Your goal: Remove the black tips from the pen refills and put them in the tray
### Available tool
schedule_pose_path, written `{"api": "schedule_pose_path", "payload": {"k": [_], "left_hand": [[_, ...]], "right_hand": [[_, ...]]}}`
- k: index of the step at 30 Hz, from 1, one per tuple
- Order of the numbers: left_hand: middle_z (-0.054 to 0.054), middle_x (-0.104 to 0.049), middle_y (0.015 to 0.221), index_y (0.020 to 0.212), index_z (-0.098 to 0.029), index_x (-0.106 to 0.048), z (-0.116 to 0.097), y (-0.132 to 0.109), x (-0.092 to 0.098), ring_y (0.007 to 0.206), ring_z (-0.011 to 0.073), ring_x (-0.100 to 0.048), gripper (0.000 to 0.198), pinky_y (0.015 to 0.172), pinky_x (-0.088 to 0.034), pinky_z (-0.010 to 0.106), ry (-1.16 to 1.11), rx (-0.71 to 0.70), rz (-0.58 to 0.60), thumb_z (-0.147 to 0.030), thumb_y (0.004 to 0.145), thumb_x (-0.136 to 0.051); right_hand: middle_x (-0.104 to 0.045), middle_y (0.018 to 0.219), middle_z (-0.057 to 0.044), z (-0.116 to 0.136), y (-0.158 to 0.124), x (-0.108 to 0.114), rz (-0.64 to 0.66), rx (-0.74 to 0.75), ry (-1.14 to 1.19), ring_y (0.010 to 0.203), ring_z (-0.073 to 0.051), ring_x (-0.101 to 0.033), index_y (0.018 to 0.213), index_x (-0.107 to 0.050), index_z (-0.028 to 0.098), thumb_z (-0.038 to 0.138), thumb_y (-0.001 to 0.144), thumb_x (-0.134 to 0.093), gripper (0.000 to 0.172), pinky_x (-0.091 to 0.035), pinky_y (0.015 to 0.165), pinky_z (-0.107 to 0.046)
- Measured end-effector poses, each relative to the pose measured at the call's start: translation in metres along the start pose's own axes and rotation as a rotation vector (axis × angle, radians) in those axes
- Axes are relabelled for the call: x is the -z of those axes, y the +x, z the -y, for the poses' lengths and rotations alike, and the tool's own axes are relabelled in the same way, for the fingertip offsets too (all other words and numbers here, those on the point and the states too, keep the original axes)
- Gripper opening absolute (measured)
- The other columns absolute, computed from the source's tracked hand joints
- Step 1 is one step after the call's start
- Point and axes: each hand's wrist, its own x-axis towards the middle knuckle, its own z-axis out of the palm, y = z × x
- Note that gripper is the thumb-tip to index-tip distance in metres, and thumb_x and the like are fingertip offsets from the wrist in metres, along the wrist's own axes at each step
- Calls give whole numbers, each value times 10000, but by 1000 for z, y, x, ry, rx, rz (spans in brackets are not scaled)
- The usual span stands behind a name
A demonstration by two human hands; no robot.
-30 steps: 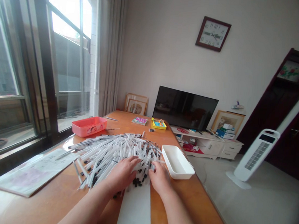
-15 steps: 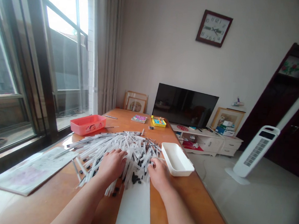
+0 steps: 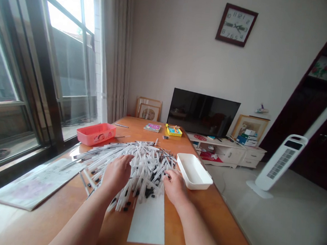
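Note:
A wide pile of translucent white pen barrels (image 3: 142, 162) is spread over the table, with thin dark refills among them and small black caps (image 3: 148, 192) at its near edge. My left hand (image 3: 118, 172) is over the left-middle of the pile, fingers curled toward the thumb; what they hold, if anything, is hidden. At the pile's right edge, my right hand (image 3: 174, 183) has thumb and bent fingers together, and I cannot make out anything between them. Beneath the near edge of the pile a white paper strip (image 3: 147, 226) lies on the table between my forearms.
An open white plastic tray (image 3: 188, 180) stands right of my right hand, near the table's edge. A red plastic box (image 3: 96, 135) sits beyond the pile at left. A printed booklet (image 3: 34, 187) lies at left. Farther back are a small book (image 3: 152, 127) and a yellow box (image 3: 173, 132).
My left hand has moved a little left and up, uncovering more of the pile's middle. My right hand stays almost in place. The view has shifted slightly.

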Motion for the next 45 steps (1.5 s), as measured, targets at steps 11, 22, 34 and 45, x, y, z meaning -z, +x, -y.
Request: {"api": "schedule_pose_path", "payload": {"k": [11,22,34,45], "left_hand": [[13,-720,858,865,-263,-628,0,-10,6,734,190,-632,157,601,-343,276,53,1,357,-395,828,-553],[44,-722,829,857,-249,-580,-19,-14,-2,802,257,-671,106,642,-350,320,199,-26,346,-287,771,-531],[68,-726,857,869,-246,-606,-16,-12,-15,781,248,-668,150,602,-341,301,216,-2,287,-291,825,-470],[60,-737,886,908,-260,-621,-12,-11,-18,815,250,-676,185,624,-341,309,196,-33,273,-321,860,-453]], "right_hand": [[-624,677,29,33,-20,11,272,32,-79,622,-130,-534,782,-634,224,388,827,-672,173,-255,543,-239],[-651,689,-9,22,-8,14,129,-91,-101,661,-156,-574,758,-608,222,427,884,-592,242,-297,577,-242],[-728,834,-105,-9,-11,75,178,-339,-272,663,-199,-614,755,-684,211,371,913,-459,318,-301,545,-272],[-713,787,-48,1,-17,78,301,-148,-19,730,-189,-598,791,-730,194,315,882,-511,266,-365,629,-248]]}}
